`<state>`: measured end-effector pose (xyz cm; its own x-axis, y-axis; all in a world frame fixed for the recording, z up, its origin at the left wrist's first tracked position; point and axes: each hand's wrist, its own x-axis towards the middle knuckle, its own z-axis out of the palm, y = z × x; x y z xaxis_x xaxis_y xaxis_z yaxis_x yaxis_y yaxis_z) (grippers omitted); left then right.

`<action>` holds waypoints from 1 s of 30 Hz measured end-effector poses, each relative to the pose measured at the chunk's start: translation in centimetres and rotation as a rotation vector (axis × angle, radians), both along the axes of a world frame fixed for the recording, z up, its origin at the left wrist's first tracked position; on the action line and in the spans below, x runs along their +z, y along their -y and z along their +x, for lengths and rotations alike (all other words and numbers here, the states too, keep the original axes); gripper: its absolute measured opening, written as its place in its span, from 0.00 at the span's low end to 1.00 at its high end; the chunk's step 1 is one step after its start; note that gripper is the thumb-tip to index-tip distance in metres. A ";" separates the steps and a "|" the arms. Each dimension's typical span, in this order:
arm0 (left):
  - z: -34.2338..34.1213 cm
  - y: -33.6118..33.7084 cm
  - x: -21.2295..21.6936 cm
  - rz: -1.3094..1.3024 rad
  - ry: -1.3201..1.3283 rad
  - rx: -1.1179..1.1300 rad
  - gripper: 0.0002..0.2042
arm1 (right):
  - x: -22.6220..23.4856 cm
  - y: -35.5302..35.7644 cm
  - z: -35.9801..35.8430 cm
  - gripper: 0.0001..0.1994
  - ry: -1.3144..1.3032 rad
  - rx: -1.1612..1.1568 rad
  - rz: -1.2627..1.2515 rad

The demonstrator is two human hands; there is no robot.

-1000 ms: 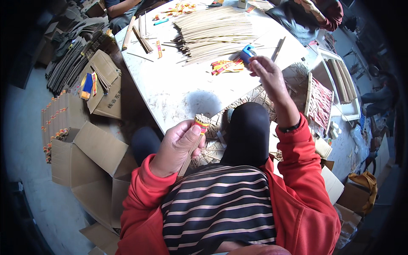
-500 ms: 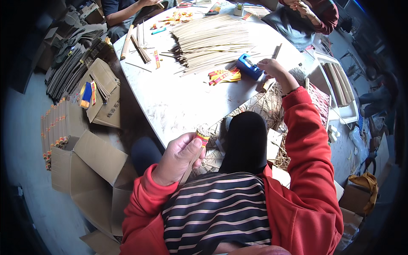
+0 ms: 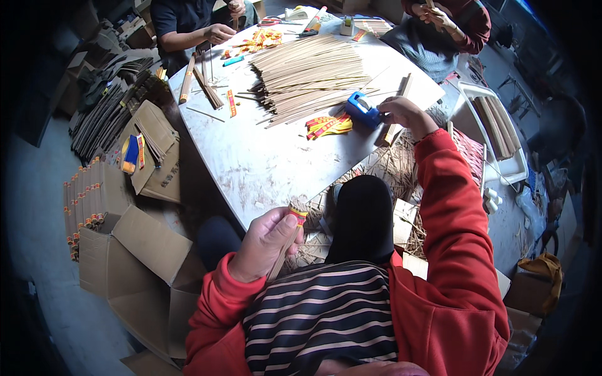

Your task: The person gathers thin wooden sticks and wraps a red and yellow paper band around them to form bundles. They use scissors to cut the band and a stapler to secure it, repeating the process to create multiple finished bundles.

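Note:
My left hand (image 3: 271, 241) is wrapped around a bundle of thin brown sticks (image 3: 280, 255) above my lap. A red and yellow paper band (image 3: 298, 216) circles the bundle near its upper end, beside my thumb. At the table's right edge my right hand (image 3: 404, 114) has its fingertips pinched against the end of a blue tape dispenser (image 3: 363, 110). Whatever lies between those fingertips is too small to make out. Yellow and red paper bands (image 3: 328, 126) lie just left of the dispenser. Behind them spreads a wide heap of loose sticks (image 3: 313, 75).
Two people work across the white table (image 3: 244, 169); one person's hand (image 3: 219, 34) is at the far left. An open cardboard box (image 3: 138, 250) stands left of me, near banded bundles (image 3: 84, 203). A white bin (image 3: 515, 164) with sticks stands right. Loose sticks litter the floor.
The view has shifted slightly, so the table sits lower. My right hand stays at the dispenser, its fingers now closer against it. The far-left person's hands have come further into view.

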<state>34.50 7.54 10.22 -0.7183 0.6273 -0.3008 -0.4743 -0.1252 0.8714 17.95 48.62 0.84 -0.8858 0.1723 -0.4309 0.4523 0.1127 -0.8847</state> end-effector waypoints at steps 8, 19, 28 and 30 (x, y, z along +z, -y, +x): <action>-0.1 -0.2 0.0 0.008 0.020 -0.025 0.14 | -2.5 -0.8 0.9 0.12 -0.059 -0.219 -0.326; -0.1 0.2 0.0 0.011 0.019 -0.017 0.14 | 1.7 1.6 2.4 0.10 -0.002 -0.194 -0.055; -0.1 0.1 0.0 0.011 0.032 -0.026 0.14 | 0.0 1.0 2.1 0.12 0.082 -0.280 -0.122; -0.1 0.2 0.1 0.009 0.029 -0.024 0.14 | 0.3 1.5 2.1 0.11 0.091 -0.285 -0.114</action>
<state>34.41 7.32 10.33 -0.6941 0.6470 -0.3156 -0.5020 -0.1208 0.8564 20.07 47.13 1.18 -0.7661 0.3538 -0.5365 0.5289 -0.1271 -0.8391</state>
